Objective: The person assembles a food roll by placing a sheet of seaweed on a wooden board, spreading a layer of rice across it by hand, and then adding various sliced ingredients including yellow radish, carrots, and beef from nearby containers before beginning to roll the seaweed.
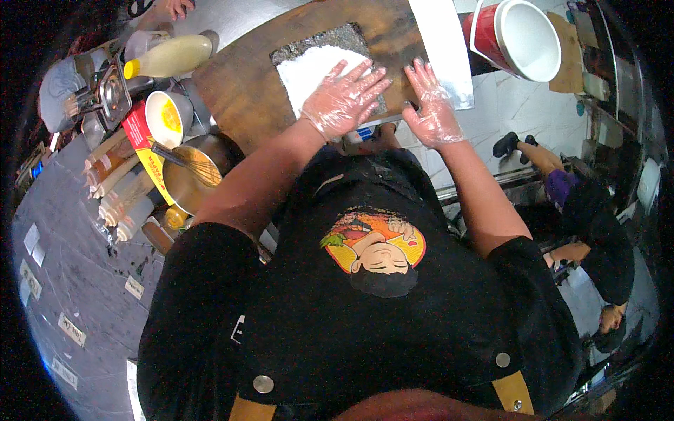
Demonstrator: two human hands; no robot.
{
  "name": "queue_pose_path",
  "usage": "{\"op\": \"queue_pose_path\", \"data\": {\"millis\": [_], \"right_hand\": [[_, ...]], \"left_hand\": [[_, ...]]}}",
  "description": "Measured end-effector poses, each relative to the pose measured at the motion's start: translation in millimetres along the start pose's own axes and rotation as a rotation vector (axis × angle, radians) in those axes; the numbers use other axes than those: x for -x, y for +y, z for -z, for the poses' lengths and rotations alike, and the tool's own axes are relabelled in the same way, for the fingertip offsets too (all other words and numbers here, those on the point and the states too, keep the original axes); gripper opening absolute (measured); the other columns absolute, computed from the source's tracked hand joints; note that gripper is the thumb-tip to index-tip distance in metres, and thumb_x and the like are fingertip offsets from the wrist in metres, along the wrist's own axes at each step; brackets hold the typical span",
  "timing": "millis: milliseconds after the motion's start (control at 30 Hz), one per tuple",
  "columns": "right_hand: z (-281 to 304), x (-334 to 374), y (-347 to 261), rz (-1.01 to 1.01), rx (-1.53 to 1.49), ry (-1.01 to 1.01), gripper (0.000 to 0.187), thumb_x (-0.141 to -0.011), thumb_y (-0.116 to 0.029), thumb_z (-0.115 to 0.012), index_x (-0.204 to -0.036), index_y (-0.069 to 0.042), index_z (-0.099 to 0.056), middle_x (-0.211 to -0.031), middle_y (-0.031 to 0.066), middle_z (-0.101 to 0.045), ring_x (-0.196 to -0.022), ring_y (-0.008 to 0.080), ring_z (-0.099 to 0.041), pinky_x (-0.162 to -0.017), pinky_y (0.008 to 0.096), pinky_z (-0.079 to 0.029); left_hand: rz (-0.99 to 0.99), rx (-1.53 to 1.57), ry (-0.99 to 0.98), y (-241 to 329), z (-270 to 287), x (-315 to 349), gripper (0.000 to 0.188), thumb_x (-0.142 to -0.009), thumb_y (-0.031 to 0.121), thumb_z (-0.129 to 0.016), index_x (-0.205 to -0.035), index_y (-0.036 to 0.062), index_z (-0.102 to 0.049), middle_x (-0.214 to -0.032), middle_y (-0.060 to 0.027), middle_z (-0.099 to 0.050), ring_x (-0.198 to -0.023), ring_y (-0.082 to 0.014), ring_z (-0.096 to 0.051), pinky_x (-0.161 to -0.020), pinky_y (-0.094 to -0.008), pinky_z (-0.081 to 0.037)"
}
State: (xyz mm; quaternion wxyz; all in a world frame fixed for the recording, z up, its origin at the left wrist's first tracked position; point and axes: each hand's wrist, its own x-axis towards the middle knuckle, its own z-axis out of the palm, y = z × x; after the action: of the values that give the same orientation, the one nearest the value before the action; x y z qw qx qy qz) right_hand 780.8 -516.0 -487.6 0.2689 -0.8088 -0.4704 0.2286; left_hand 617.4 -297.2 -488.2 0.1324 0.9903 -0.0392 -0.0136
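The surface is a brown wooden board (pixel 235 88) on a metal counter, with a pale tiled floor (pixel 484 112) visible beyond the board's right side. Both hands wear transparent gloves, forearms rising from below the board.

The left hand (pixel 345 99) is open and palm down, fingers spread and pointing toward the board's upper right. The right hand (pixel 432 109) is open, fingers extended away from the body, at the board's right edge, partly over the pale strip (pixel 439 42) alongside; it grips nothing.

Exposed wood extends on the board to the left of the dark sheet (pixel 319 36) and in a narrower band to its right. Left of the board, a white bowl (pixel 160 119), a metal bowl (pixel 186 186) holding a whisk (pixel 186 165), and a yellow-capped bottle (pixel 172 57) crowd its edge. A bucket (pixel 526 38) stands well right of the board.

The sheet lies on the board's middle, its white rice (pixel 309 70) directly under the left hand and left of the right hand. Whether the left palm presses the rice cannot be told.
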Motion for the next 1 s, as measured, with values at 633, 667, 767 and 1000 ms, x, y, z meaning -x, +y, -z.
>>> {"op": "queue_pose_path", "data": {"millis": [633,667,767,1000], "right_hand": [[48.6,-58.8,-42.5,-0.245,-0.035,0.011,0.05,-0.098,-0.023,-0.07,-0.144,-0.003,-0.07,-0.149,0.0229,-0.068,-0.141,0.039,-0.064,-0.121,0.0463,-0.049],[57.4,-77.8,-53.9,-0.248,-0.041,0.083,0.043,-0.099,-0.024,-0.07,-0.136,-0.004,-0.075,-0.137,0.0218,-0.076,-0.13,0.0382,-0.072,-0.115,0.0455,-0.054],[53.3,-153.0,-57.0,-0.005,-0.032,0.243,0.037,-0.098,-0.021,-0.072,-0.131,-0.007,-0.076,-0.127,0.0191,-0.077,-0.116,0.0392,-0.075,-0.105,0.0472,-0.058],[14.3,-294.9,-108.5,0.155,0.284,-0.017,0.041,-0.092,-0.02,-0.075,-0.131,-0.01,-0.075,-0.126,0.0265,-0.073,-0.12,0.044,-0.071,-0.108,0.0495,-0.057]], "left_hand": [[0.106,0.29,0.42,13.8,-15.0,-24.6,0.05,-0.105,0.027,-0.071,-0.148,0.0039,-0.065,-0.159,-0.0192,-0.062,-0.152,-0.0391,-0.054,-0.129,-0.0582,-0.038],[0.151,0.371,0.473,17.4,-2.3,-21.5,0.049,-0.104,0.024,-0.072,-0.148,0.0029,-0.066,-0.158,-0.0206,-0.063,-0.151,-0.0407,-0.055,-0.129,-0.0583,-0.038],[0.268,0.471,0.48,25.0,50.6,-1.7,0.043,-0.106,0.026,-0.069,-0.142,0.0032,-0.069,-0.15,-0.0198,-0.068,-0.14,-0.0404,-0.062,-0.12,-0.0536,-0.047],[0.622,0.513,0.515,44.9,103.9,137.7,0.035,-0.106,0.023,-0.071,-0.134,0.0035,-0.074,-0.129,-0.0218,-0.076,-0.12,-0.042,-0.071,-0.106,-0.0492,-0.055]]}}
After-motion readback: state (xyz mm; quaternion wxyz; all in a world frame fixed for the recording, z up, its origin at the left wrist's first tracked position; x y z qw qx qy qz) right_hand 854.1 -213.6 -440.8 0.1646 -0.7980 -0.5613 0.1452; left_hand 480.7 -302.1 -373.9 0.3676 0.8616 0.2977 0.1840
